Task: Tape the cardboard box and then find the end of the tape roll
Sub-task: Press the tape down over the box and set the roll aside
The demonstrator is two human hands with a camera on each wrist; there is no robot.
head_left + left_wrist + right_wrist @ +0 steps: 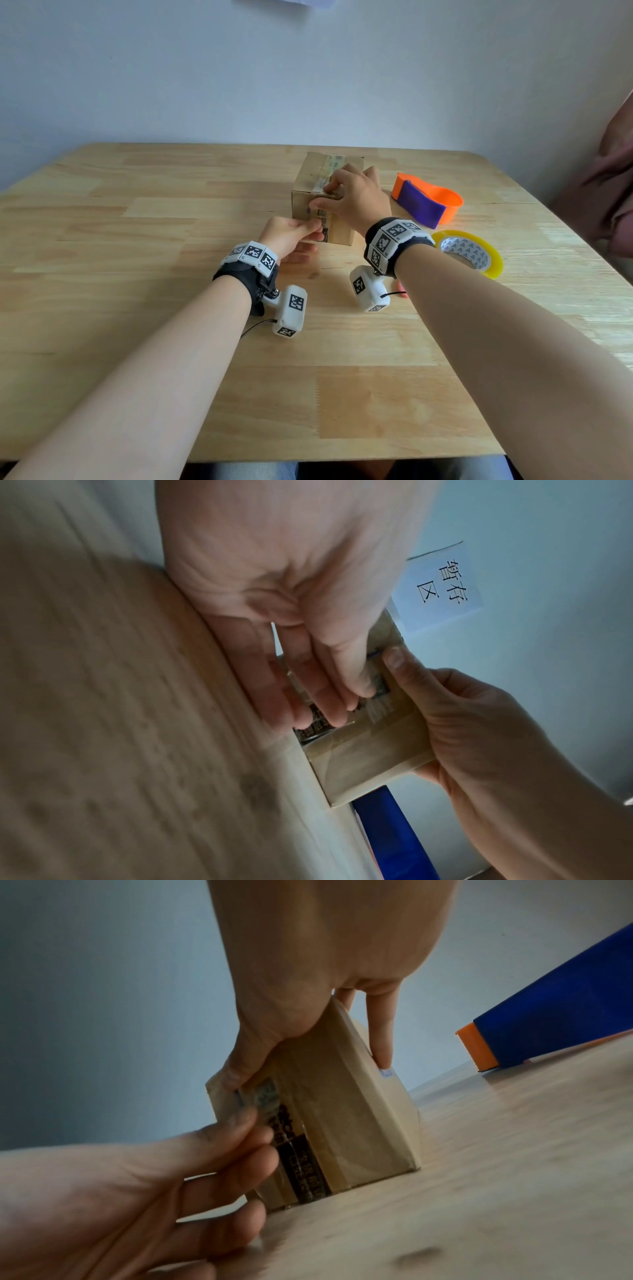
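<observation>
A small cardboard box (301,209) stands mid-table, with clear tape running over its top and down the front across a printed label (301,1164). My right hand (342,195) grips the box from above: the thumb lies on the upper front edge and a finger (382,1047) reaches down the right side. My left hand (313,229) is in front of the box, its fingers (329,704) laid against the taped label on the front face. The yellow-tinted tape roll (469,251) lies flat to the right of my right wrist, untouched.
An orange and purple tape cutter (428,200) lies right of the box, behind the roll. The wooden table (171,222) ends at a pale wall; a paper sign (441,588) hangs there. Brownish-pink fabric (609,192) sits at the right edge.
</observation>
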